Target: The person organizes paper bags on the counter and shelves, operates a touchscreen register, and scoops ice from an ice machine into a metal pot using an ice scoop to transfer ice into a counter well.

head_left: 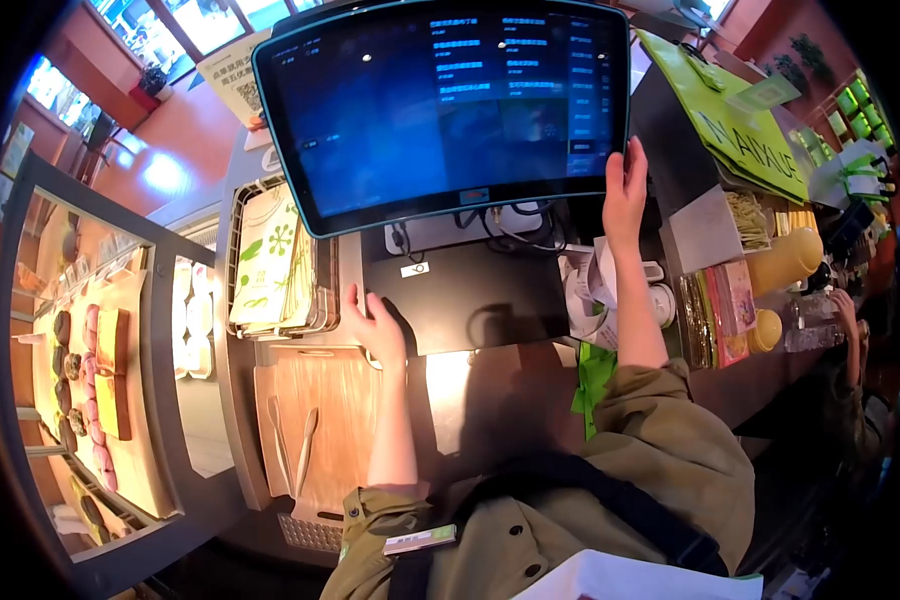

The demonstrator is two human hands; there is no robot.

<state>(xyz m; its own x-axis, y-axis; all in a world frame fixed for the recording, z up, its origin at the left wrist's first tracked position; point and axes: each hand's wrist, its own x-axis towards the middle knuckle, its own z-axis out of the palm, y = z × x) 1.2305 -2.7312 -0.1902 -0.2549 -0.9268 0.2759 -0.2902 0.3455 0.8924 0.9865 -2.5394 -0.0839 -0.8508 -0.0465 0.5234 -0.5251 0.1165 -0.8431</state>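
Now the screen [370, 130] is at the top middle of the frame, and the right hand [625, 200] is up at its lower right edge. Its fingers point up, and I cannot tell if they pinch the edge or are just next to it. The left hand [375, 328], left of the middle, is spread wide with nothing in it, just beside the basket [236, 235]. At the screen, a soft touch seems best, so that it does not tip or slide. The wires [400, 238] under it could catch a finger, so going over them looks wise. Between the hands, mid-frame, the black counter [470, 300] gives wide room to move. The white things [582, 300] right of the middle sit close to the right arm, and the board [350, 430] at lower left has its edge by the left arm, so elbows need care
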